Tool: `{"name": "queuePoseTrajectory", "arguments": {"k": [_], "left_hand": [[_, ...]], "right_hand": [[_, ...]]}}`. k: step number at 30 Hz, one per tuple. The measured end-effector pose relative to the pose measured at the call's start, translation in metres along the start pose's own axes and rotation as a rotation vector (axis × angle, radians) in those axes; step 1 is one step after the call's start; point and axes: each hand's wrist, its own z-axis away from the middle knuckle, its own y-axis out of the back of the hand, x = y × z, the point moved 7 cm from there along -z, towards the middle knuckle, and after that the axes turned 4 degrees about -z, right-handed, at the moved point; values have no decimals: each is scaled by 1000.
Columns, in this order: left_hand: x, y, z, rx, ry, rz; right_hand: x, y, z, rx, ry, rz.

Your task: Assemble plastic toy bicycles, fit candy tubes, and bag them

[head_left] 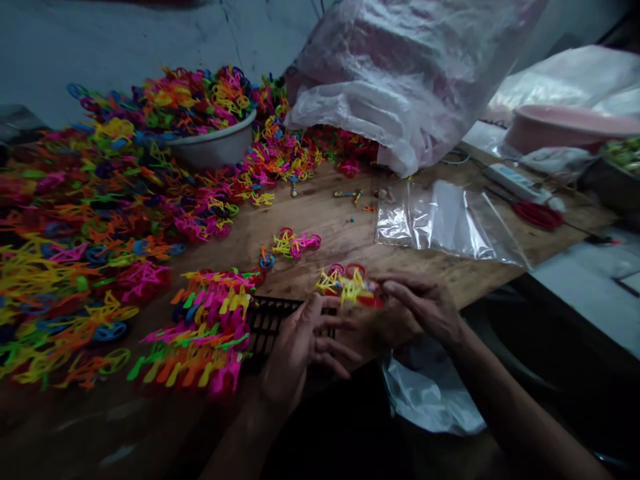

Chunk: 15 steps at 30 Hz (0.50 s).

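My right hand (pixel 425 303) pinches a small plastic toy bicycle (pixel 353 287) in yellow and red, blurred by motion, above the table's front part. Just left of it is my left hand (pixel 305 340), fingers spread and holding nothing that I can see. Under and beside that hand lies a black slotted rack (pixel 267 323). Rows of colourful plastic pieces (pixel 210 327) stand packed over the rack's left part. Behind the hands, a few loose toy bicycles (pixel 295 243) in yellow and pink rest on the wooden table (pixel 325 220).
A large heap of bright plastic toys (pixel 75 267) covers the left side. Behind it a grey basin (pixel 215 147) overflows with more. At the back stands a big clear plastic bag (pixel 400 73). Flat clear bags (pixel 450 220), a power strip (pixel 517 183) and a pink basin (pixel 565 127) are to the right.
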Motion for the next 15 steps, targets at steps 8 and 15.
{"name": "queuePoseTrajectory", "arguments": {"k": [8,15], "left_hand": [[39,-8,-19,552,-744,-1104],[54,45,-55,913,-853,-1502]], "right_hand": [[15,-26,-51,98,168,444],[25,18,-108,199,163,1047]]}}
